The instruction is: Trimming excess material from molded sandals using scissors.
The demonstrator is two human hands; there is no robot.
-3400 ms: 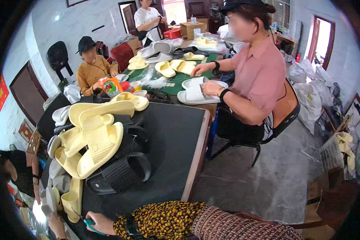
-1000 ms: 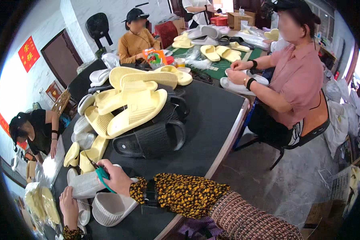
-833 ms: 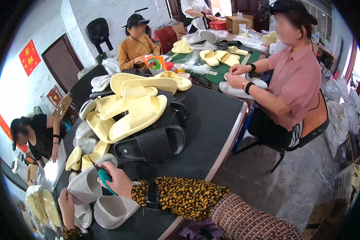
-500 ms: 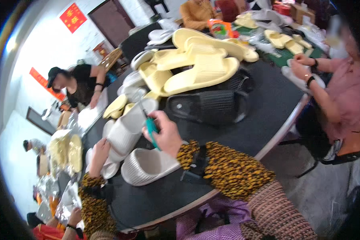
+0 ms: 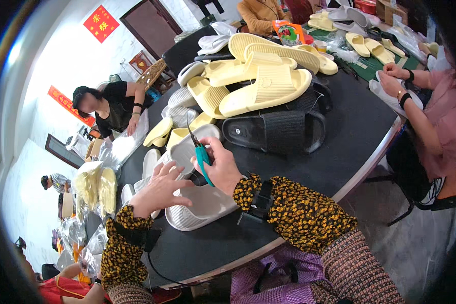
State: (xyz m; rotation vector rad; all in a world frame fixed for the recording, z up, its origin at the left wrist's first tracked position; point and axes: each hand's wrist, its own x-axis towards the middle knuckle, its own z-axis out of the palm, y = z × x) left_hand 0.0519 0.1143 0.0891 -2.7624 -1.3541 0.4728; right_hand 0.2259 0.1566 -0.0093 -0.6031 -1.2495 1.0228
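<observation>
My right hand (image 5: 223,166) is closed round a pair of teal-handled scissors (image 5: 201,158), their dark pointed blades directed away from me. Beneath the blades lies a light grey slide slipper (image 5: 207,134), partly hidden by both hands. My left hand (image 5: 161,187) is open with fingers spread, above the strap of a second grey slipper (image 5: 200,221) that lies closer to me. Whether the left fingers touch that strap, I cannot tell. A black slipper (image 5: 248,133) rests just beyond my right hand, beside a heap of pale yellow slippers (image 5: 273,96).
More grey slippers (image 5: 180,104) lie left of the yellow heap on the dark table (image 5: 349,126). At the right a person in pink (image 5: 435,131) handles a grey slipper. Another person in black (image 5: 114,109) works at the left, near bagged yellow slippers (image 5: 107,190).
My left hand has let go of the farther grey slipper and moved right, its fingers opening over the nearer one. The scissors stay in my right hand. The whole view has shifted slightly.
</observation>
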